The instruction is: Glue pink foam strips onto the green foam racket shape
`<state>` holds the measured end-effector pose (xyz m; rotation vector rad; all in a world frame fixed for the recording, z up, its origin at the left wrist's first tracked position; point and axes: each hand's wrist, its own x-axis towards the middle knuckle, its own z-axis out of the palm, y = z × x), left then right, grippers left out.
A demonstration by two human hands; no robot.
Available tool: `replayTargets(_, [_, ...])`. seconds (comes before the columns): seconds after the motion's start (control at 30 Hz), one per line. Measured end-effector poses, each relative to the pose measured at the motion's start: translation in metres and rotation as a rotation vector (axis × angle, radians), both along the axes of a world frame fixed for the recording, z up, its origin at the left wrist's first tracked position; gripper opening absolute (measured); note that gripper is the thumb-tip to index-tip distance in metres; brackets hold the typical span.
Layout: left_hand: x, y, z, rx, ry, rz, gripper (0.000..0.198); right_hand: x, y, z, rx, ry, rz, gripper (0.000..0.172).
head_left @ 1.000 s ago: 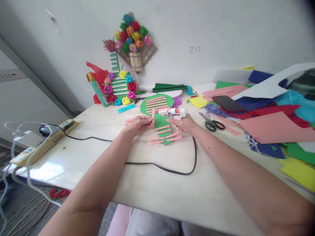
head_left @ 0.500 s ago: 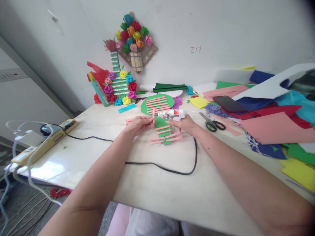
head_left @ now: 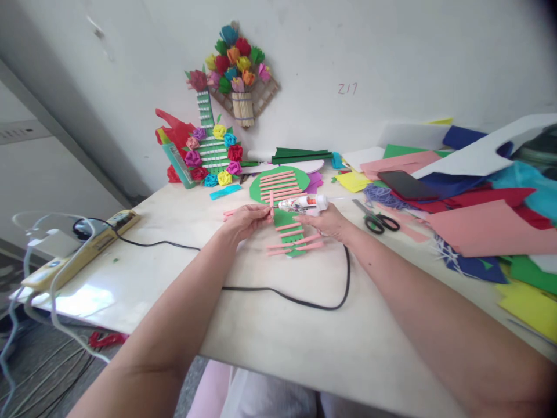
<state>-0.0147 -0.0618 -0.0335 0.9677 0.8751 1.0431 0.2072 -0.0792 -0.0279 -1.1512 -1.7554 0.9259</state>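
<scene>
My right hand (head_left: pixel 327 222) is closed round a white hot glue gun (head_left: pixel 303 203), its nozzle pointing left. Pinched in my left hand (head_left: pixel 250 219) is a pink paper strip (head_left: pixel 272 200), held upright at the nozzle's tip. Below and behind the hands lies a green paper cutout (head_left: pixel 256 188) with a rounded body and a narrow neck. Pink strips (head_left: pixel 278 184) run across its body in rows, and more lie across the neck. Loose pink strips (head_left: pixel 278 251) cross the neck's near end. Other pink strips (head_left: pixel 228 215) show beside my left hand.
Black-handled scissors (head_left: pixel 381 223) and a phone (head_left: pixel 407 184) lie to the right, near piled coloured paper (head_left: pixel 491 223). A black cord (head_left: pixel 287 296) loops across the table. On the left is a power strip (head_left: pixel 82 249). A flower-trimmed paper guitar (head_left: pixel 213 152) leans at the back.
The view has shifted very slightly. Both hands keep their places, with the strip still held at the glue gun's nozzle.
</scene>
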Motion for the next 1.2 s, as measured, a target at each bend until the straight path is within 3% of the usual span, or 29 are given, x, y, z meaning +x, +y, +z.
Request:
replayTargets(0.67, [-0.0028,0.0029,-0.0032,0.056,0.011,0.065,0.005,0.0004,0.0038,-0.0038,0.004,-0.033,0.072,0.039])
replayTargets(1.2, [-0.0005,0.0003,-0.001,0.072,0.077,0.031,0.01,0.0001,0.0031,-0.0019,0.039,-0.063,-0.018,0.041])
